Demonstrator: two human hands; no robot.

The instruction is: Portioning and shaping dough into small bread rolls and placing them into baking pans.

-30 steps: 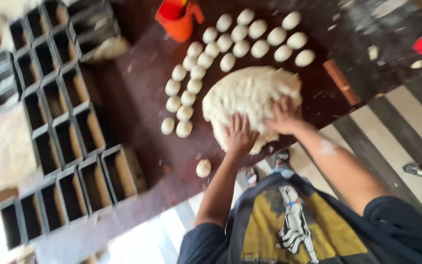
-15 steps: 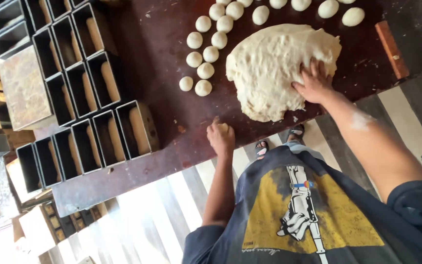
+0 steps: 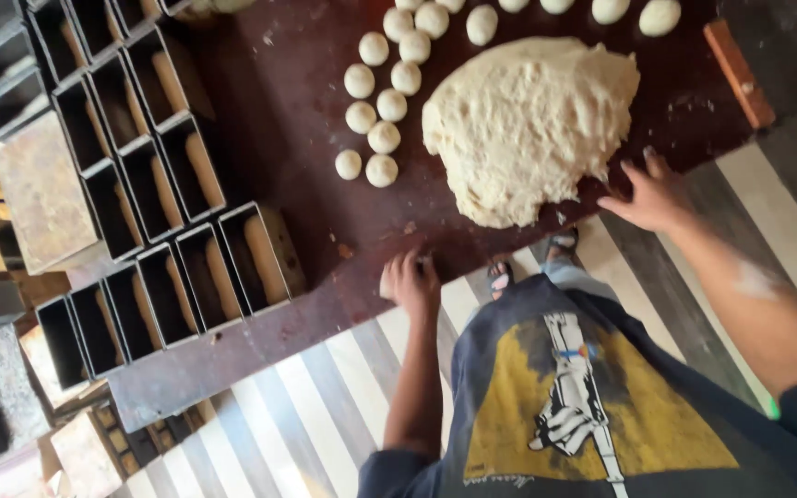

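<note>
Dough mass (image 3: 528,124) btwn both open, empty hands, nearer right hand (image 3: 649,195) than left hand (image 3: 410,281).

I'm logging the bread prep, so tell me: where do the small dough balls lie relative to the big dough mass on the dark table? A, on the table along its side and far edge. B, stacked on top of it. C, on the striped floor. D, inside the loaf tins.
A: the small dough balls lie on the bare dark table beside and beyond the big dough mass, apart from the loaf tins.

Dark brown worktable (image 3: 306,138), big dough mass (image 3: 523,124), small dough balls (image 3: 382,136), rows of loaf tins (image 3: 154,175), wooden block (image 3: 738,72).
</note>
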